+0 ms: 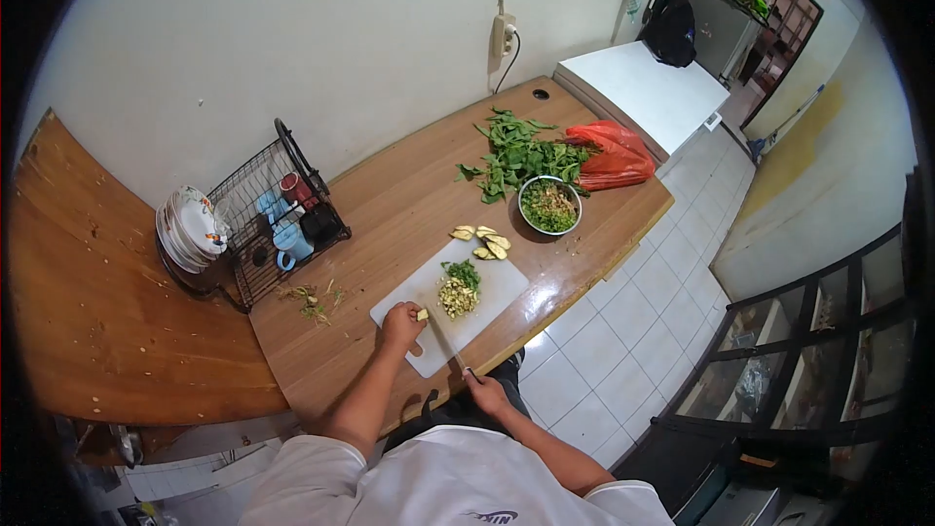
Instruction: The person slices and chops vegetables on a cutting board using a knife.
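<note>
Here, our left hand (400, 328) curls narrowly around a pale vegetable piece (422, 315) over the white cutting board (502, 284); our right hand (484, 394) closes round the knife (446, 341)'s handle. Our white shirt (419, 482) reads "NIKE", beneath a swoosh.

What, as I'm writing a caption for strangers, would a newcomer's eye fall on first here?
Probably the red-orange plastic bag, vivid at the far right of the wooden table, with a heap of green leaves against its left side. Next, nearer the person, the white cutting board stands out, where the left hand holds a pale piece and the right hand grips a knife.
</note>
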Available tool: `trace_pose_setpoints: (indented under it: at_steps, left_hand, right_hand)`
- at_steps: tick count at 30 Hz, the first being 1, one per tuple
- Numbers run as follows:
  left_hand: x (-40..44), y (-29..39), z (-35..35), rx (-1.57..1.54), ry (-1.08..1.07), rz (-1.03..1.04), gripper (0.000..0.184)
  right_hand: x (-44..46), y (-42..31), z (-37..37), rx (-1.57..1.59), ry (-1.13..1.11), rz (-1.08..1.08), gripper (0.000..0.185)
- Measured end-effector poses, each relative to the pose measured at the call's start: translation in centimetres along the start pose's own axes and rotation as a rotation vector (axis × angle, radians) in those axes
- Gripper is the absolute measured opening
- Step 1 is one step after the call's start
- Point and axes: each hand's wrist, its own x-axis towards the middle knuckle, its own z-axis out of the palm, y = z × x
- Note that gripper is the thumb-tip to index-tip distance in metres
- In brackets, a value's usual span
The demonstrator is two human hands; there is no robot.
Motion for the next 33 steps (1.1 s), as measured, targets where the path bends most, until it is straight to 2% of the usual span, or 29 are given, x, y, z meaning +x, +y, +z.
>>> trace_pose_setpoints:
  at_steps: [2, 4, 9, 11, 13, 17, 22, 25, 33]
  left_hand:
    - [-0.1, 0.0, -0.2, 0.019, 0.028, 0.0, 0.031]
    - [-0.1, 0.1, -0.5, 0.038, 0.014, -0.03, 0.031]
    - [-0.7, 0.3, -1.1, 0.033, -0.005, -0.026, 0.032]
    - [-0.9, 0.8, -1.6, 0.001, -0.032, 0.073, 0.03]
    - [-0.8, -0.1, -1.2, 0.014, -0.052, 0.087, 0.03]
    - [-0.9, -0.2, -1.3, -0.004, -0.034, 0.113, 0.027]
    - [-1.1, 0.7, -1.8, 0.036, -0.034, 0.076, 0.024]
    - [-1.0, 0.5, -1.6, 0.041, -0.022, 0.09, 0.023]
    - [-1.1, 1.0, -1.7, 0.042, -0.052, 0.037, 0.021]
  right_hand:
    - [0.2, 0.0, 0.3, 0.004, -0.031, 0.031, 0.079]
    - [0.9, 1.3, 1.6, 0.033, 0.107, -0.082, 0.074]
    - [1.2, 2.1, 2.3, 0.012, 0.084, -0.069, 0.073]
    - [0.8, 1.6, 2.1, 0.01, 0.068, -0.053, 0.073]
    - [0.5, 1.1, 1.8, 0.027, -0.017, 0.026, 0.076]
    - [0.5, 1.6, 1.9, 0.009, 0.015, -0.004, 0.076]
    - [0.4, 1.5, 2.0, -0.013, 0.064, -0.057, 0.077]
    - [0.1, 0.5, 1.3, -0.05, -0.019, 0.027, 0.078]
    - [-0.1, 0.0, 1.1, -0.083, 0.034, -0.007, 0.074]
